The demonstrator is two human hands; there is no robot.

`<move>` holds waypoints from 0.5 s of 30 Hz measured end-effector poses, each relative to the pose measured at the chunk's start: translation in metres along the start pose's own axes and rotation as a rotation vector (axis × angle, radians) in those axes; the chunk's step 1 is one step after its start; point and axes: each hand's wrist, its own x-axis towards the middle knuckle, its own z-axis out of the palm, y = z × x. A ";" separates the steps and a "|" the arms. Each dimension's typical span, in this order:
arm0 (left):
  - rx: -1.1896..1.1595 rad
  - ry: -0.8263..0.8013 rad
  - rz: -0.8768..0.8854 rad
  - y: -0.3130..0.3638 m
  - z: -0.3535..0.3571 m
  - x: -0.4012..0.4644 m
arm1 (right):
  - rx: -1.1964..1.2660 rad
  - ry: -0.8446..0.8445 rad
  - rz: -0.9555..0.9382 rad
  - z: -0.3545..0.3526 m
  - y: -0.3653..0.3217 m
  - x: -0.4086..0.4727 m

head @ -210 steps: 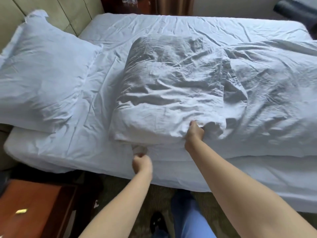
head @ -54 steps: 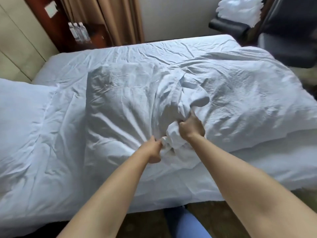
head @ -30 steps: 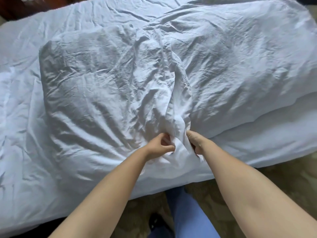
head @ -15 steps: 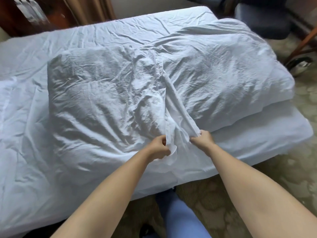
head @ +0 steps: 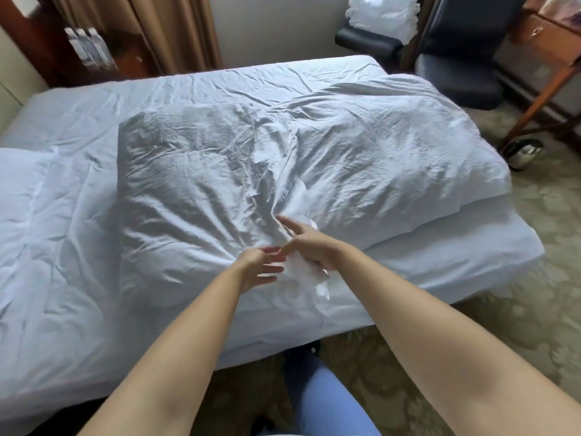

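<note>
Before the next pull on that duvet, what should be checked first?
1. Left hand gripping cloth: not ok, fingers spread, holding nothing.
2. Right hand gripping the bunched cloth end: cannot tell, it lies on the cloth, underside hidden.
3. Duvet smooth: not ok, a creased ridge runs up its middle.
4. Pillow out of the way: ok, it lies left of the duvet.
</note>
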 end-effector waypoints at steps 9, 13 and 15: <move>-0.089 0.159 0.042 0.001 -0.048 -0.010 | -0.597 -0.311 0.109 0.085 0.020 0.020; 0.162 0.252 0.087 0.007 -0.046 0.005 | -0.490 -0.513 0.187 0.080 0.016 0.028; 0.163 0.284 0.107 0.020 -0.043 0.012 | -0.339 -0.550 0.238 0.067 0.012 0.036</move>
